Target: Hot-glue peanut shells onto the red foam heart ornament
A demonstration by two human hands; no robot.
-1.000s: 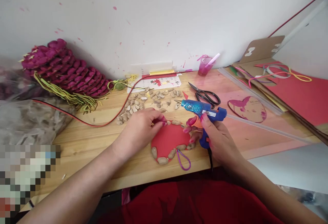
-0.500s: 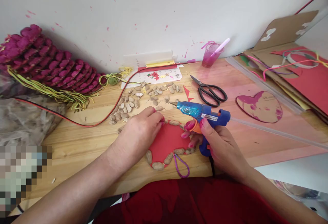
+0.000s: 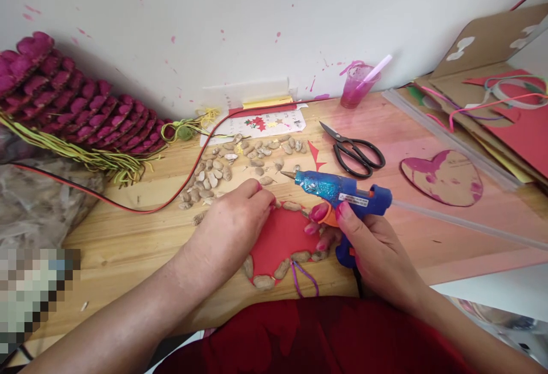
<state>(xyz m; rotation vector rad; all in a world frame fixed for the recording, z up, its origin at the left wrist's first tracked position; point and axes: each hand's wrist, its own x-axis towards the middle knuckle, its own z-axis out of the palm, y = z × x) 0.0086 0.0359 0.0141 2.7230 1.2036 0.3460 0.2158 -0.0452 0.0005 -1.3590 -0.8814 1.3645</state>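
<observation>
My right hand (image 3: pixel 377 248) is wrapped round a blue hot glue gun (image 3: pixel 329 188) with an orange trigger; its metal nozzle points left, above the table. My left hand (image 3: pixel 237 220) is closed, its fingertips at the far-left edge of a red cut-out (image 3: pixel 282 234). The end of a peanut (image 3: pixel 278 205) shows at those fingertips; most of it is hidden. Several peanuts in their shells (image 3: pixel 264 282) line the cut-out's edge. A purple cord loop (image 3: pixel 305 278) comes off its near side. Part of the right edge is behind my right fingers.
Loose peanuts (image 3: pixel 216 171) lie beyond my left hand. Black scissors (image 3: pixel 355 148), a heart-shaped cardboard piece (image 3: pixel 445 177) and a pink-stained cup (image 3: pixel 357 85) are on the right. A red-black cable (image 3: pixel 190 183) crosses the left. A magenta layered craft piece (image 3: pixel 85 100) leans by the wall.
The view has shifted slightly. Both hands keep nearly the same places: the left at the cut-out's edge, the right round the glue gun.
</observation>
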